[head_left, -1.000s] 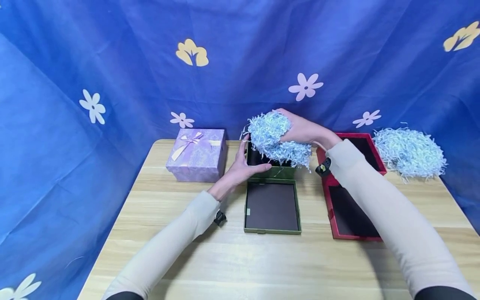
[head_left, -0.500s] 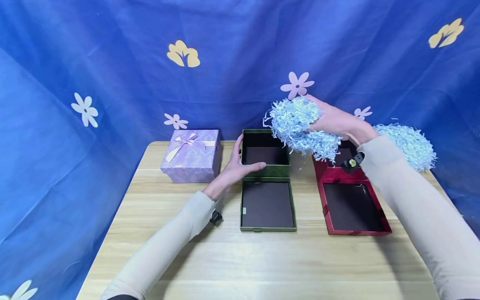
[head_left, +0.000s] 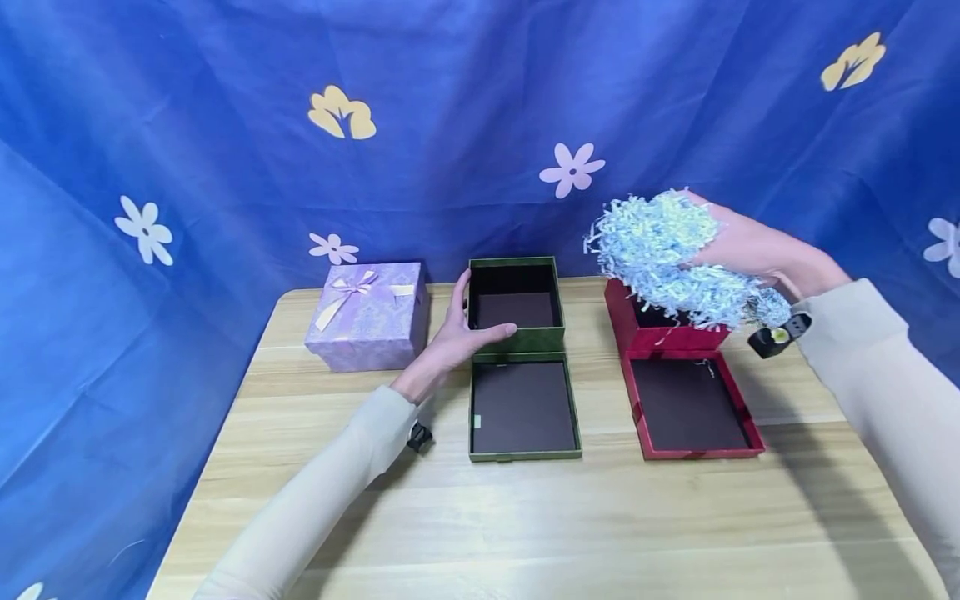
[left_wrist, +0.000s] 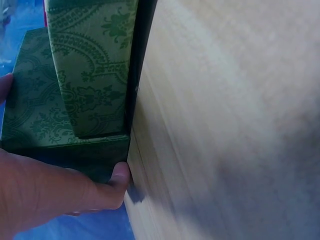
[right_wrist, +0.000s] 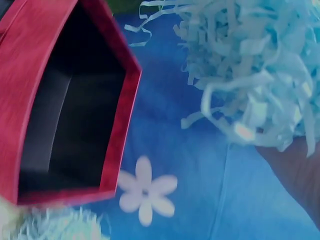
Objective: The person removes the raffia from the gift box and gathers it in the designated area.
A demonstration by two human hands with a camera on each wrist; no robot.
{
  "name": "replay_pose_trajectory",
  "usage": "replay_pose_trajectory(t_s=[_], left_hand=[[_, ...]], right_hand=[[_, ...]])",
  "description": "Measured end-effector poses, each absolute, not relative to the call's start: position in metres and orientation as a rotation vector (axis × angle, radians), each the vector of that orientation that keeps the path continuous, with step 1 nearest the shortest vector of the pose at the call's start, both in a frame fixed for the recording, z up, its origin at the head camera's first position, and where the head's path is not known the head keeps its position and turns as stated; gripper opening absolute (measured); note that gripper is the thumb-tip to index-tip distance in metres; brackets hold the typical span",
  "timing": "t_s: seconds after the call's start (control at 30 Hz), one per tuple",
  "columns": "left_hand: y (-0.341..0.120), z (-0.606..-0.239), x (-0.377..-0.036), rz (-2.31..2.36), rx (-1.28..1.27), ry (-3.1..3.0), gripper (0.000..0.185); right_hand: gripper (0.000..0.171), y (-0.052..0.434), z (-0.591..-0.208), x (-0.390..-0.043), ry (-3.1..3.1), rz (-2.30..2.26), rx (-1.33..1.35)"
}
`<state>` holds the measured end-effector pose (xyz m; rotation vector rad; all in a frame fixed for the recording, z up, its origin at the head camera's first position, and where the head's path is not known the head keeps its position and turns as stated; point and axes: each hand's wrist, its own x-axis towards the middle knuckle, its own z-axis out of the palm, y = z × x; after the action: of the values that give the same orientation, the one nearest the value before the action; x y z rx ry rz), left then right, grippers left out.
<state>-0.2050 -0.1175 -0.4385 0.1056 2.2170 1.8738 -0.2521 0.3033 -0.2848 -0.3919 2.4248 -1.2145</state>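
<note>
Bare table parts the green box from the red box at right; shredded paper overhangs the latter's opening.

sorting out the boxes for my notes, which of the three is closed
The purple box at the far left, topped with a ribbon bow. It alone is closed; the green box and red box stand open.

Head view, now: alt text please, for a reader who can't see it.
A person's right hand grips pale blue shredded paper, raised and partly hiding an open red box, while the left hand rests against an open green box. A closed lilac box sits at left on the wooden table, before a blue flowered backdrop.
</note>
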Motion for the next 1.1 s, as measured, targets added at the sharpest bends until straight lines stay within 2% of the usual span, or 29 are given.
replay_pose_trajectory(t_s=[0.27,0.5,0.73,0.97,1.1], left_hand=[[-0.121,-0.437,-0.205,1.874,0.099,2.228,0.128],[-0.127,-0.436,-0.204,1.846,0.083,2.249,0.127],[-0.126,-0.438,-0.206,1.844,0.114,2.239,0.124],[-0.122,-0.441,-0.206,1.863,0.111,2.227,0.127],[-0.118,-0.442,-0.207,1.873,0.133,2.235,0.127]], right_hand=[[0.107,0.359,-0.287,-0.238,2.483,-1.123,-0.319],[0.095,0.406,-0.311,-0.227,2.53,-1.152,-0.403],[0.097,0.454,-0.336,-0.208,2.632,-1.035,-0.39],[0.104,0.49,-0.352,-0.205,2.537,-0.893,-0.218],[0.102,0.506,-0.368,-0.208,2.53,-0.835,-0.259]])
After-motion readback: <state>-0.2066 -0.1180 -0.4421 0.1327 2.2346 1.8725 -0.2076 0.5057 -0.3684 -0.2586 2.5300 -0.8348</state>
